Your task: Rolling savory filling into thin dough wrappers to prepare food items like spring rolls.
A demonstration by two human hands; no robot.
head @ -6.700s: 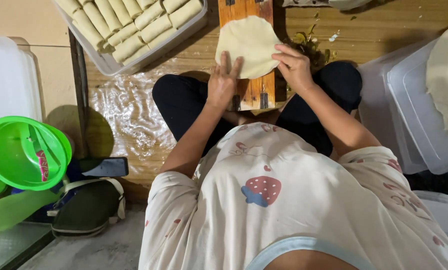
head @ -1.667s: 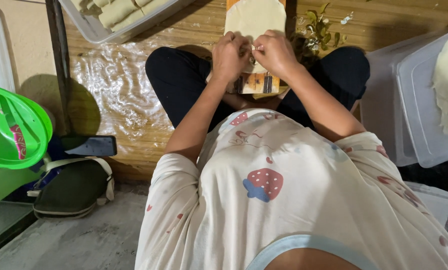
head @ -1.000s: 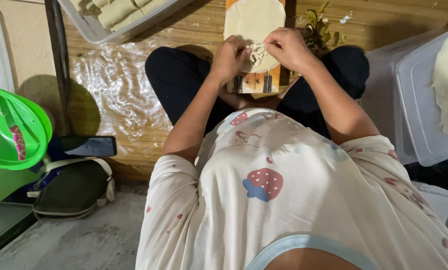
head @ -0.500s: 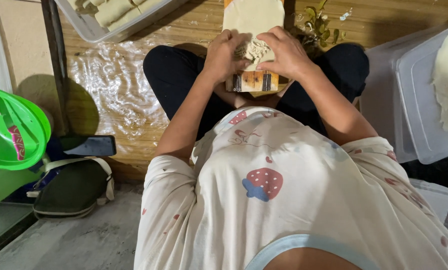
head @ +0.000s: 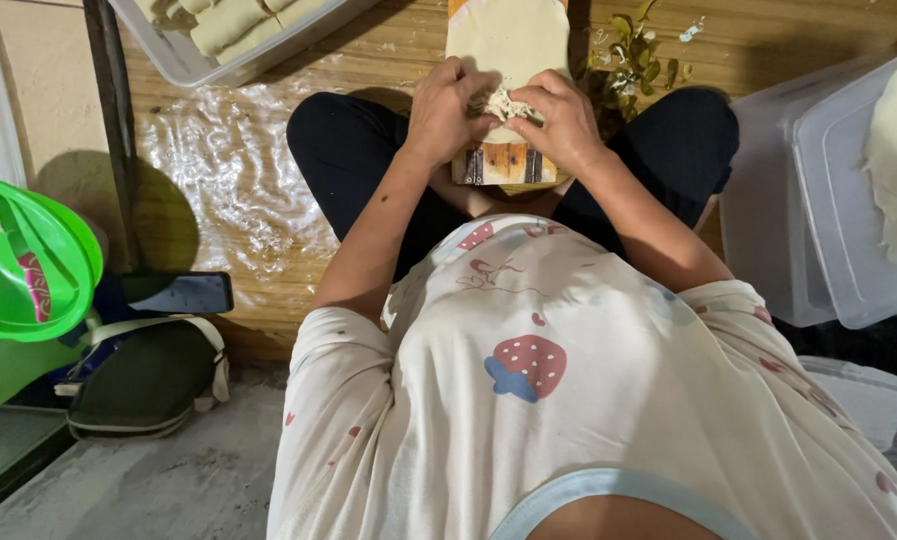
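Far left, a green plastic bowl [head: 24,260] and a dark phone [head: 174,293] sit well apart from your work; a clear tray of finished rolls [head: 231,28] lies up and left of your hands. Your left hand [head: 447,108] curls over the near left edge of the pale wrapper [head: 506,38], fingers bent inward and pinching at the shredded filling [head: 509,103]. The wrapper lies flat on the wooden board [head: 504,163] between your knees, its long axis running straight away from you, the filling heaped across it at the near end. Your right hand [head: 567,122] mirrors the left, fingertips closed on the same clump from the other side; both hands are equally near. Leafy greens [head: 637,55] sit just beyond it, clear plastic lids [head: 849,210] far right.
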